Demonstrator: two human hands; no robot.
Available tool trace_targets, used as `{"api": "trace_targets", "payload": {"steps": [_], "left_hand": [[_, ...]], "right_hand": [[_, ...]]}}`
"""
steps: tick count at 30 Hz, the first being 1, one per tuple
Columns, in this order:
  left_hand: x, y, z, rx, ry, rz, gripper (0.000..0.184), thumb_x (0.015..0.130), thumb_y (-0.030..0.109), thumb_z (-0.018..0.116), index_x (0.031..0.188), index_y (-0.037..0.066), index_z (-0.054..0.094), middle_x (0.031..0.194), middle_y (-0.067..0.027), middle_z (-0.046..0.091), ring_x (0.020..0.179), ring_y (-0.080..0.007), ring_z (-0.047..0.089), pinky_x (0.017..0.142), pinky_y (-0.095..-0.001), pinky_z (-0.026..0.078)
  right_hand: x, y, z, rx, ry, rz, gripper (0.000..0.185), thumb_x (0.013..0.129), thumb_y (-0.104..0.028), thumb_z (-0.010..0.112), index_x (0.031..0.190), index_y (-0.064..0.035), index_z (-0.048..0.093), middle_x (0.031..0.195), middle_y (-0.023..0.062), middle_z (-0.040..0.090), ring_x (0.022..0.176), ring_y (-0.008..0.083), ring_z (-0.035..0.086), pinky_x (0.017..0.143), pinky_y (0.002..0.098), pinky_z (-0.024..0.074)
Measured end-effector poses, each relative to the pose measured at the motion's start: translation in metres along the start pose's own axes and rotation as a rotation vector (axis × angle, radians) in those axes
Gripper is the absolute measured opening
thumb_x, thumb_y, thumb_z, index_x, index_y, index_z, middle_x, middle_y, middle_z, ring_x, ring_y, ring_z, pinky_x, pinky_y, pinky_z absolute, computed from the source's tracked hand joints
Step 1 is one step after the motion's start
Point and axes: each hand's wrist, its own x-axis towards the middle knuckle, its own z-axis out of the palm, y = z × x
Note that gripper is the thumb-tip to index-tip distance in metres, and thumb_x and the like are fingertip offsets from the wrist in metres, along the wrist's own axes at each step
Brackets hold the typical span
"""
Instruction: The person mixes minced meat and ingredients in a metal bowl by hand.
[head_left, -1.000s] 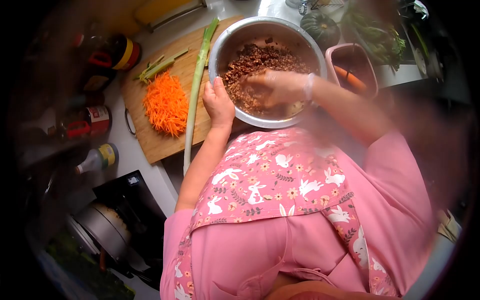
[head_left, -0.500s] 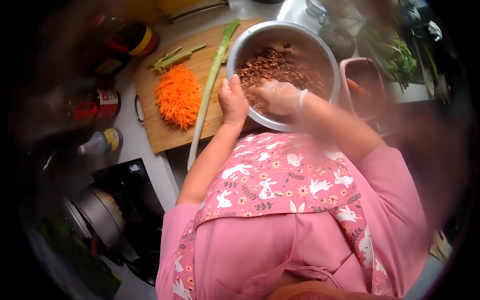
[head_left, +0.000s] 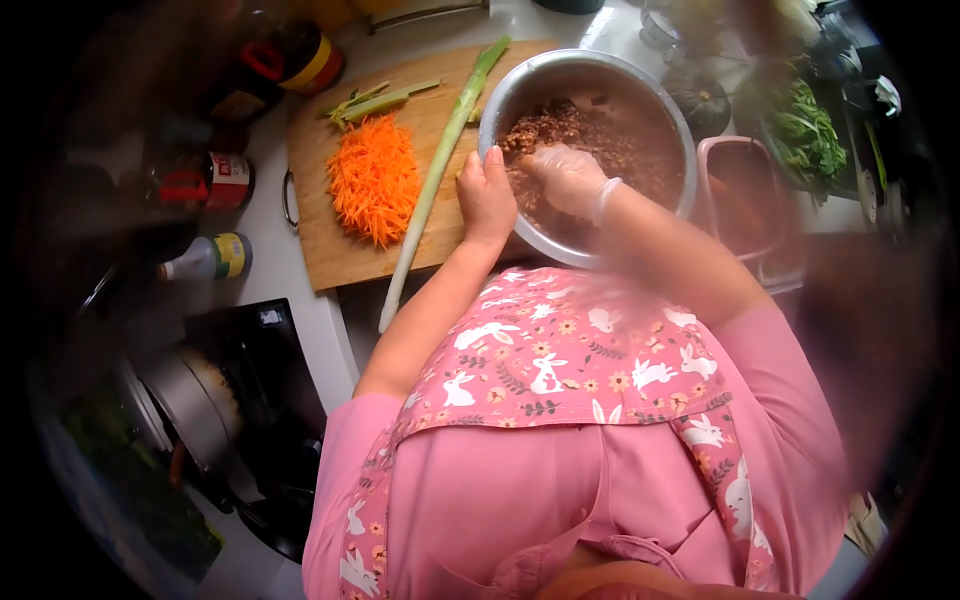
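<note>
A metal mixing bowl [head_left: 688, 150] holds a brown, crumbly mixture like minced meat [head_left: 625, 150]. My left hand [head_left: 488, 198] grips the bowl's left rim, thumb up on the edge and the other fingers mostly hidden outside it. Inside the bowl is my right hand [head_left: 568, 180] in a clear plastic glove, its fingers curled into the minced mixture and partly buried. Left of the bowl, a long leek [head_left: 440, 165] lies slantwise across the wooden cutting board [head_left: 330, 262]. A heap of shredded carrot [head_left: 375, 182] and some green stalk pieces [head_left: 385, 102] also lie on the board.
Bottles [head_left: 210, 257] and a red-labelled jar [head_left: 228, 180] stand on the left counter. Below them a pot [head_left: 185, 400] sits on a black stove. To the bowl's right are a pink container [head_left: 765, 150] and leafy greens [head_left: 808, 135].
The view has shifted, so the bowl and board appear slightly farther right. My right hand has moved a little within the minced mixture; my left hand still grips the rim.
</note>
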Motion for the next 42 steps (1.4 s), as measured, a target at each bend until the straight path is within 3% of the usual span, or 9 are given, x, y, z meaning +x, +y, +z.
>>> {"api": "trace_targets", "payload": {"steps": [10,14,18,24,29,32,36,39,42], "left_hand": [[-0.002,0.013,-0.005,0.091,-0.037,-0.001,0.033,0.096,0.025,0.048,0.077,-0.001,0.051,0.062,-0.0155,0.052,0.057,-0.0269,0.05,0.056,-0.0406,0.039],[-0.003,0.006,-0.003,0.085,-0.013,0.06,0.032,0.096,0.024,0.048,0.077,-0.002,0.051,0.061,-0.0148,0.052,0.057,-0.0256,0.049,0.056,-0.0406,0.039],[-0.003,0.017,-0.006,0.041,-0.029,0.024,0.032,0.096,0.024,0.048,0.077,-0.002,0.05,0.059,-0.0139,0.051,0.055,-0.0254,0.048,0.054,-0.0393,0.038],[-0.002,0.011,-0.006,0.061,-0.049,0.032,0.033,0.096,0.025,0.048,0.076,-0.001,0.05,0.058,-0.0133,0.049,0.054,-0.0247,0.047,0.054,-0.0391,0.038],[-0.002,0.004,-0.004,0.084,-0.05,0.009,0.035,0.097,0.028,0.046,0.08,-0.002,0.054,0.062,-0.0122,0.054,0.058,-0.0248,0.051,0.057,-0.0383,0.04],[-0.003,0.005,-0.004,0.021,-0.046,-0.005,0.037,0.098,0.029,0.044,0.083,-0.002,0.055,0.065,-0.0119,0.056,0.06,-0.024,0.052,0.059,-0.037,0.041],[-0.003,0.006,-0.004,-0.057,-0.037,-0.017,0.04,0.099,0.031,0.04,0.083,-0.003,0.055,0.067,-0.0107,0.054,0.063,-0.0209,0.049,0.06,-0.0345,0.04],[-0.005,0.005,-0.003,-0.099,-0.052,-0.057,0.042,0.1,0.031,0.038,0.082,-0.002,0.054,0.065,-0.0078,0.051,0.061,-0.019,0.045,0.059,-0.0334,0.038],[-0.003,0.003,-0.004,-0.043,-0.043,-0.033,0.043,0.1,0.032,0.037,0.08,-0.002,0.053,0.064,-0.005,0.048,0.061,-0.0176,0.042,0.058,-0.0334,0.037]], "right_hand": [[0.029,0.039,-0.001,0.019,0.269,0.031,0.062,0.068,-0.025,0.076,0.123,-0.0079,0.052,0.118,0.0187,0.055,0.11,0.0362,0.053,0.092,0.0417,0.0447],[0.012,0.012,-0.001,0.193,0.058,0.075,0.034,0.074,-0.008,0.061,0.109,-0.0075,0.063,0.109,0.0173,0.062,0.104,0.032,0.058,0.09,0.0395,0.0457],[-0.022,0.022,-0.06,0.277,-0.239,0.049,0.035,0.075,-0.013,0.065,0.11,-0.0111,0.066,0.105,0.0148,0.065,0.103,0.03,0.06,0.092,0.0376,0.0446],[0.032,0.051,-0.048,0.144,0.23,0.295,0.052,0.083,-0.04,0.063,0.126,-0.0113,0.055,0.115,0.0232,0.058,0.113,0.0344,0.053,0.096,0.0378,0.0425],[0.017,-0.02,-0.034,-0.007,-0.198,-0.1,0.024,0.081,-0.024,0.057,0.089,-0.0033,0.067,0.094,0.0187,0.065,0.092,0.0318,0.062,0.083,0.0447,0.0485],[-0.026,0.0,-0.018,-0.341,0.142,-0.612,0.02,0.08,-0.021,0.055,0.088,-0.0106,0.07,0.088,0.0116,0.067,0.085,0.0273,0.066,0.072,0.0403,0.0523],[-0.036,-0.015,-0.088,-0.36,-0.556,-0.215,0.022,0.082,-0.021,0.053,0.096,-0.0089,0.066,0.098,0.013,0.065,0.086,0.0282,0.065,0.069,0.041,0.0516],[0.005,0.003,-0.044,0.08,0.046,-0.07,0.019,0.08,-0.016,0.053,0.092,-0.0055,0.063,0.085,0.0169,0.065,0.079,0.0371,0.063,0.067,0.046,0.0509],[0.006,-0.043,-0.053,-0.165,-0.115,-0.159,0.024,0.074,-0.015,0.057,0.093,-0.0006,0.061,0.083,0.0161,0.063,0.078,0.0333,0.064,0.067,0.0422,0.0516]]}}
